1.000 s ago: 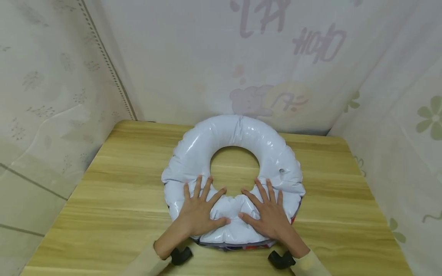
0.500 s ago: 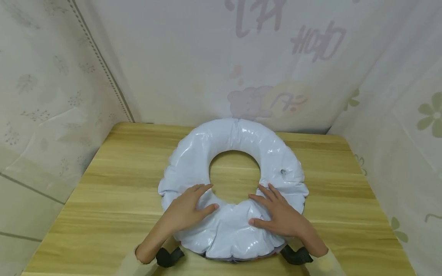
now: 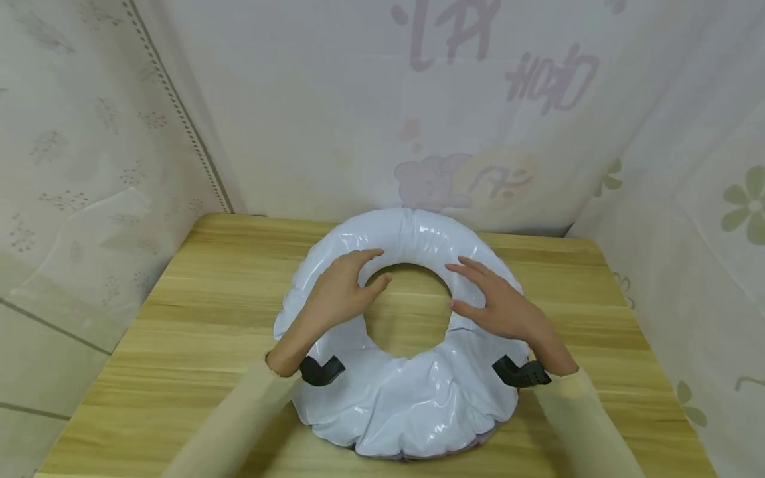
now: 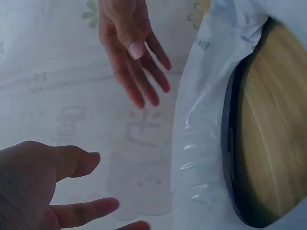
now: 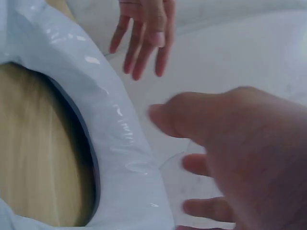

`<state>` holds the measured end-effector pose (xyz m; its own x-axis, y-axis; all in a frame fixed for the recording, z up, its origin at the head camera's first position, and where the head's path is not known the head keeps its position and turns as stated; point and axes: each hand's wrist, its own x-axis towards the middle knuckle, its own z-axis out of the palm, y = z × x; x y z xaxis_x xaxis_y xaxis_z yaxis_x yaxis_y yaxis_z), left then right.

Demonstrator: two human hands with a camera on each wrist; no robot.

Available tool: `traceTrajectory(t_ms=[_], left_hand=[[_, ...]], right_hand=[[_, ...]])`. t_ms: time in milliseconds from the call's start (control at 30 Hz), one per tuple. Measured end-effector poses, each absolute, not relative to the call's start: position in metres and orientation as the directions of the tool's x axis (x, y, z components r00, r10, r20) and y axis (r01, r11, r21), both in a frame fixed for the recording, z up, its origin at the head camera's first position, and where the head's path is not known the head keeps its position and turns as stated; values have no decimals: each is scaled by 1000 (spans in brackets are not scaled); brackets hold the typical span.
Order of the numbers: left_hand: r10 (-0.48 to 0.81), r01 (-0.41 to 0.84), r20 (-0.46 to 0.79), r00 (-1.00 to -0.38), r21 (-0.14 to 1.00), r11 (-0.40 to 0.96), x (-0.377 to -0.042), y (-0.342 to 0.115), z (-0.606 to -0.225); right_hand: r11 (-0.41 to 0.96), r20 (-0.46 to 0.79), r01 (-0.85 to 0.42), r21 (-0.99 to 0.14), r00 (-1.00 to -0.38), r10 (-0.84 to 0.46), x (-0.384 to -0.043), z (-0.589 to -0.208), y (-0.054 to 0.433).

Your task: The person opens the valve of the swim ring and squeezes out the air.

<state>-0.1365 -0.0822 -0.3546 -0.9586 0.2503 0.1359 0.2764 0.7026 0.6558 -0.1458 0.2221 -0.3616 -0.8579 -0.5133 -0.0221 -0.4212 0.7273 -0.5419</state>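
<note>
A white inflatable swim ring (image 3: pixel 412 392) lies flat on the table, its near part wrinkled and softer than the smoother far part. A thin strip of coloured underside peeks out along its near edge. Over the ring's left side hovers my left hand (image 3: pixel 337 289), fingers and thumb spread and holding nothing. Opposite it, my right hand (image 3: pixel 502 305) is held above the right side, palm turned inward and fingers loosely extended. Both wrist views show the hands raised off the ring, with the right hand (image 4: pixel 127 43) facing the left.
The wood-grain table (image 3: pixel 179 318) shows bare on both sides of the ring and through its hole. Pale printed curtains (image 3: pixel 311 119) hang behind and along both sides. A black band (image 3: pixel 323 370) sits at each wrist.
Both hands have lifted from the ring's near part, where they pressed with spread fingers, and moved forward above it. The ring's near edge has shifted slightly toward me.
</note>
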Motion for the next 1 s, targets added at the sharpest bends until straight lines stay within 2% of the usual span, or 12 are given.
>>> traceTrajectory(t_ms=[267, 500, 800, 1000], left_hand=[[166, 298, 255, -953, 672, 678, -192, -58, -365], [76, 281, 316, -946, 675, 682, -236, -42, -389], [1, 208, 351, -936, 553, 807, -264, -34, -423], [4, 209, 352, -936, 546, 811, -268, -37, -441]], right_hand=[[729, 138, -389, -563, -914, -381, -201, -370, 201], [737, 272, -374, -563, -926, -262, -246, -396, 181], [802, 304, -297, -519, -941, -152, -277, -431, 167], [836, 258, -261, -482, -955, -149, -282, -448, 154]])
